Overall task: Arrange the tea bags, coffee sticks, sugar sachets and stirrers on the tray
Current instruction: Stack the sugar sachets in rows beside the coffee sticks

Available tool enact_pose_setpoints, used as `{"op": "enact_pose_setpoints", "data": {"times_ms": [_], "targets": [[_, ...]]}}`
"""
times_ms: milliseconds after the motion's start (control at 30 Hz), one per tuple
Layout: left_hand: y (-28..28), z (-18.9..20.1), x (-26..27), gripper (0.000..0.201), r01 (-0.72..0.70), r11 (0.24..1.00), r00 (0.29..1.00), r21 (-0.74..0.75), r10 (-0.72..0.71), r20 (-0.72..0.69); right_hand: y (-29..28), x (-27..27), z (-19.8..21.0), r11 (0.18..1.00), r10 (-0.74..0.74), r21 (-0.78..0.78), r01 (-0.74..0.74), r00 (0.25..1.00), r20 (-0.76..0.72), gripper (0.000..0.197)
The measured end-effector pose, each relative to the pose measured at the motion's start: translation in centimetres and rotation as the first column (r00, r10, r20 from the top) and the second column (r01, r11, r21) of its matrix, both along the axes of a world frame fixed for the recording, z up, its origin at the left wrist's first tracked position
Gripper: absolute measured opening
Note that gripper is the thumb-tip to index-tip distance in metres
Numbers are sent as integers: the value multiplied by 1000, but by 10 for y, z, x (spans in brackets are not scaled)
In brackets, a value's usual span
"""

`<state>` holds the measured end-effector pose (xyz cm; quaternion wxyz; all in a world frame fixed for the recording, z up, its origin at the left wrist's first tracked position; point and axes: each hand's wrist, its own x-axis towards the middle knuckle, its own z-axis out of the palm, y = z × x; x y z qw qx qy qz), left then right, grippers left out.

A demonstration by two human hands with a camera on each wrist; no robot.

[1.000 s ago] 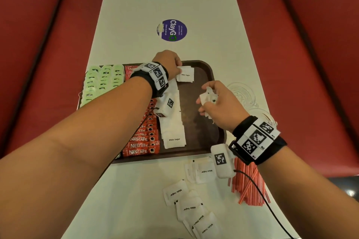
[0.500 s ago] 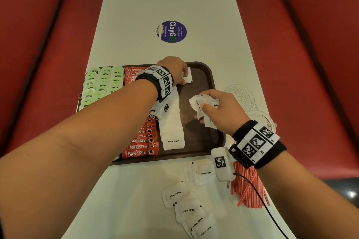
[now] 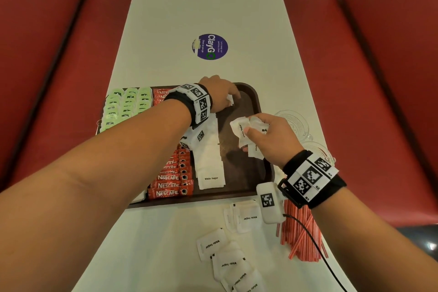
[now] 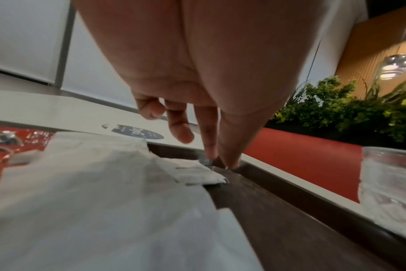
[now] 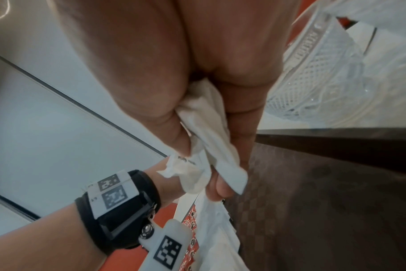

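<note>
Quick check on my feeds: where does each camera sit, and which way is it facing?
Head: above, facing down at the tray; both forearms, left hand, right hand.
Left wrist: under the palm, along fingertips touching a sugar sachet.
Right wrist: under the palm, at gripped sachets.
All show the tray.

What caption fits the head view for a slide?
Left hand places a sugar sachet on the tray; right hand holds more sachets.
</note>
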<state>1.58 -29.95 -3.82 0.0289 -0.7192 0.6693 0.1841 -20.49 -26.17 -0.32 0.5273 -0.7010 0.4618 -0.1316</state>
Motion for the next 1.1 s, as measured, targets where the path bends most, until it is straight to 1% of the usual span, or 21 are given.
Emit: {"op": "enact_pose_setpoints", "data": {"times_ms": [67, 133, 200, 233, 267, 300, 333, 367, 433, 467, 500, 533, 600, 667, 733, 900, 967, 1033, 1100], "targets": [[0, 2, -3, 34, 64, 993, 996, 98, -70, 55, 2, 0, 3, 1000, -1, 23, 0, 1000, 21, 11], [-1, 2, -3, 36, 82, 986, 989, 145, -98, 108, 2, 1, 5, 1000, -1, 28, 0, 1000, 28, 8], [1, 5, -2, 36, 83, 987, 989, 136, -98, 111, 4, 1, 7, 999, -7, 47, 5, 999, 45, 7], [4, 7, -2, 36, 77, 991, 993, 107, -85, 77, 4, 2, 7, 998, -12, 57, 9, 999, 51, 6], [7, 12, -1, 35, 66, 996, 998, 60, -66, 3, 4, 2, 7, 998, -16, 63, 13, 998, 57, 5], [11, 18, -1, 34, 45, 999, 994, 3, -44, -101, 4, 3, 7, 998, -21, 62, 17, 998, 60, 5], [16, 27, -1, 33, 9, 998, 975, -60, -22, -222, 4, 3, 7, 998, -24, 57, 20, 998, 64, 6], [22, 37, -3, 35, -47, 994, 941, -103, 9, -338, 3, 4, 6, 998, -30, 53, 27, 997, 66, 6], [34, 55, -5, 45, -161, 981, 849, -107, 82, -523, 2, 4, 6, 998, -53, 44, 50, 996, 75, 4], [41, 63, -6, 50, -184, 980, 810, -70, 111, -576, 2, 5, 7, 997, -68, 43, 65, 994, 83, 3], [47, 67, -8, 52, -179, 983, 794, -28, 128, -594, 2, 6, 7, 995, -87, 52, 82, 991, 97, 3], [54, 70, -10, 52, -149, 989, 804, 6, 125, -582, 2, 7, 9, 993, -105, 70, 98, 988, 113, 4], [62, 69, -15, 40, -75, 996, 851, 38, 84, -519, 2, 9, 10, 987, -132, 114, 116, 981, 141, 8], [67, 64, -18, 29, -41, 999, 878, 23, 47, -476, 2, 10, 10, 986, -125, 128, 106, 981, 146, 5], [71, 61, -17, 23, -49, 999, 869, 4, 45, -493, 1, 9, 10, 993, -85, 98, 72, 987, 135, 4], [79, 57, -13, 16, -83, 997, 812, -2, 66, -580, -2, 10, 13, 997, -25, 74, 17, 993, 113, 8], [79, 56, -12, 18, -84, 996, 821, 1, 70, -567, -4, 10, 14, 999, -6, 53, 1, 995, 95, 9], [78, 58, -11, 23, -58, 998, 857, 15, 58, -512, -4, 11, 15, 999, 10, 33, -13, 997, 83, 9], [76, 59, -10, 22, -50, 999, 867, 5, 46, -496, -3, 14, 14, 999, -2, 43, -3, 995, 102, 6]]}}
